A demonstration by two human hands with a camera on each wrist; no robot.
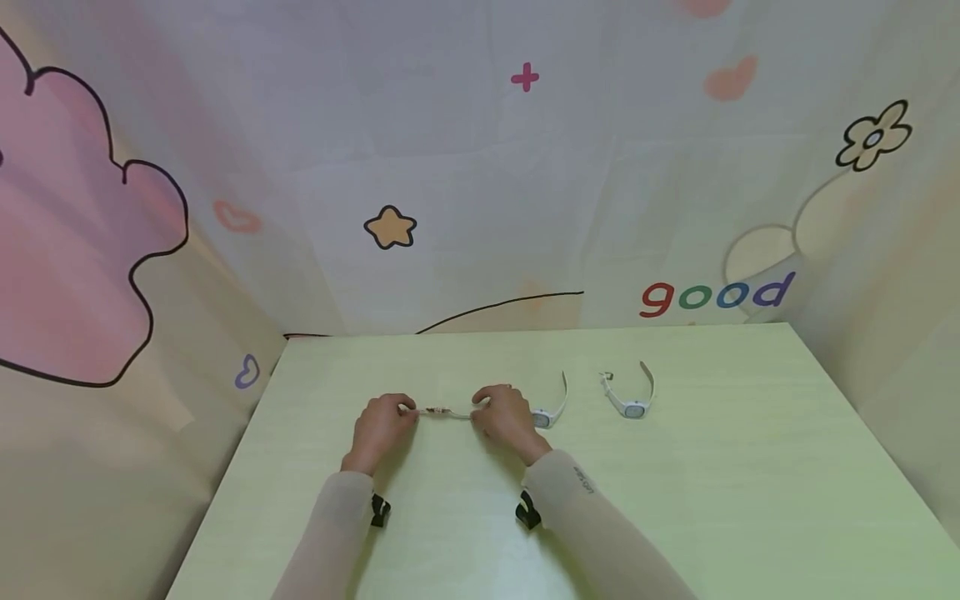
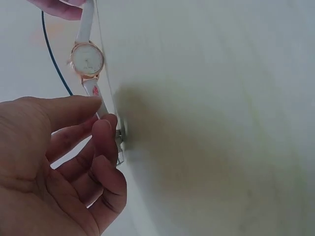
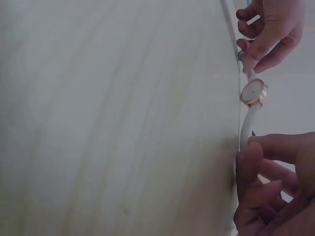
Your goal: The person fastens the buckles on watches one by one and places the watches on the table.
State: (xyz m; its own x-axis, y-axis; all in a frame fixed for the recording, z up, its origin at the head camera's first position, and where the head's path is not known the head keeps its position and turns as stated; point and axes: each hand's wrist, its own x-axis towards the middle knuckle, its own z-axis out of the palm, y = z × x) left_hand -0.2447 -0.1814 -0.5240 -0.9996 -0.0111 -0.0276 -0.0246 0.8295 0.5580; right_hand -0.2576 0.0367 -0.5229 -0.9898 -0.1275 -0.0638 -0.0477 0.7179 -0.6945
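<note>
A wristwatch [image 2: 88, 60] with a white strap and a rose-gold case is stretched between my two hands, low over the table. My left hand [image 1: 384, 425] pinches the buckle end of its strap between thumb and fingers, and the metal buckle [image 2: 119, 147] pokes out past the fingertips. At the opposite end, my right hand [image 1: 506, 418] pinches the plain strap tail, as the right wrist view also shows. The pale dial [image 3: 253, 92] faces the side in the wrist views. Part of the strap is hidden behind the fingers.
Just right of my right hand lies a white watch [image 1: 542, 418], partly covered by it. Another white watch [image 1: 633, 409] rests farther right with its strap bent up. The pale green table [image 1: 750, 500] ends at a printed cloth backdrop [image 1: 465, 167].
</note>
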